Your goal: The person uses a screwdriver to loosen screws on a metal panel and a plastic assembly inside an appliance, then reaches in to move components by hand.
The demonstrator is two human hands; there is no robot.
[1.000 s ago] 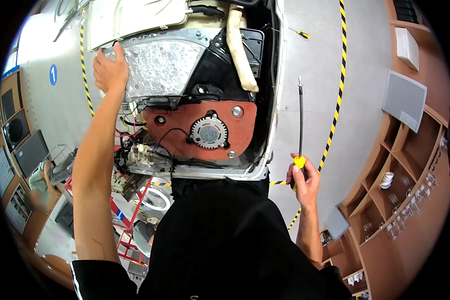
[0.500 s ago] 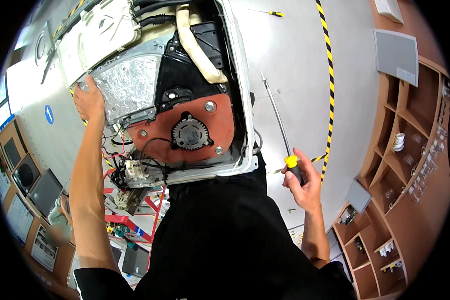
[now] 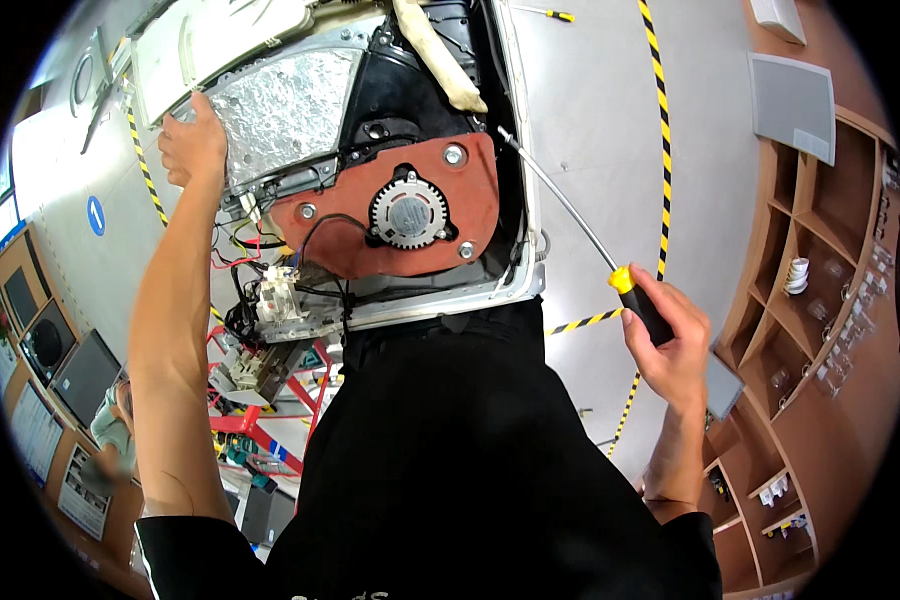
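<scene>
My left hand (image 3: pixel 194 145) has its fingers curled against the left edge of an opened appliance, beside a foil-covered panel (image 3: pixel 288 105) and a white plastic cover (image 3: pixel 220 42). My right hand (image 3: pixel 670 340) is wrapped round the black and yellow handle of a long screwdriver (image 3: pixel 570 208). The shaft slants up and left, and its tip appears over the right rim of the white metal housing (image 3: pixel 523 150). Inside the housing are a reddish-brown plate (image 3: pixel 340 240) with bolts, a round toothed motor (image 3: pixel 410 212), a black casing (image 3: pixel 395 110) and a cream hose (image 3: pixel 438 58).
Loose wires and a white connector block (image 3: pixel 278 295) hang at the housing's near left corner. Another screwdriver (image 3: pixel 560 16) lies on the grey floor beyond. Striped floor tape (image 3: pixel 664 150) runs at the right, beside wooden shelves (image 3: pixel 770 330). A red frame (image 3: pixel 260 432) stands below left.
My right hand has moved right, and the screwdriver slants more, its tip now over the housing's rim. The appliance sits higher and further right in view; my left hand remains at its edge.
</scene>
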